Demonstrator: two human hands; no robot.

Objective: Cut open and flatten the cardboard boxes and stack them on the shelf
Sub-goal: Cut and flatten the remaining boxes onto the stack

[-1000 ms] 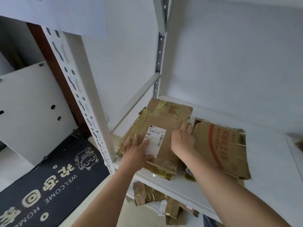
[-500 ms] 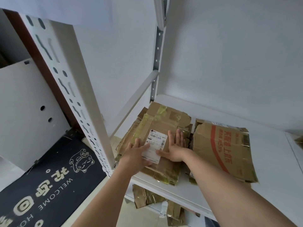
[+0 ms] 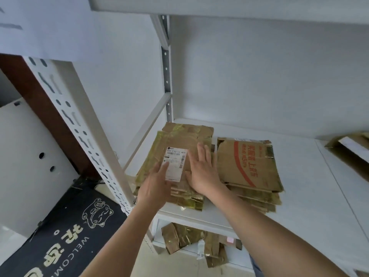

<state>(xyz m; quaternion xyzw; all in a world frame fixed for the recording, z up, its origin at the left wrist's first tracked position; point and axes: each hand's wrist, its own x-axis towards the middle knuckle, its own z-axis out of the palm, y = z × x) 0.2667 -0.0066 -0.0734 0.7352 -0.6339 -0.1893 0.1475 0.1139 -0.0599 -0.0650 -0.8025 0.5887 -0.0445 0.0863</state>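
Shelf: white board (image 3: 299, 176) in a white slotted metal frame.
Under both hands: stack of flattened brown cardboard boxes (image 3: 175, 140) with shiny tape, white shipping label on top.
Just right of the right hand: second flattened brown cardboard stack (image 3: 251, 168) with red print.
Far right: more flattened cardboard (image 3: 349, 148) at the edge.
Lower shelf, below the hands: crumpled brown cardboard pieces (image 3: 191, 240).

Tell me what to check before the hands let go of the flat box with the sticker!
1. Labelled flat box lies on the left stack: ok.
2. Right hand presses flat on it: ok.
3. Left hand flat at its near edge: ok.
4. Stack fully on the shelf: not ok, its near edge reaches the shelf's front lip.
5. Red-printed stack beside it clear of the hands: ok.
6. Stack steady once released: cannot tell.
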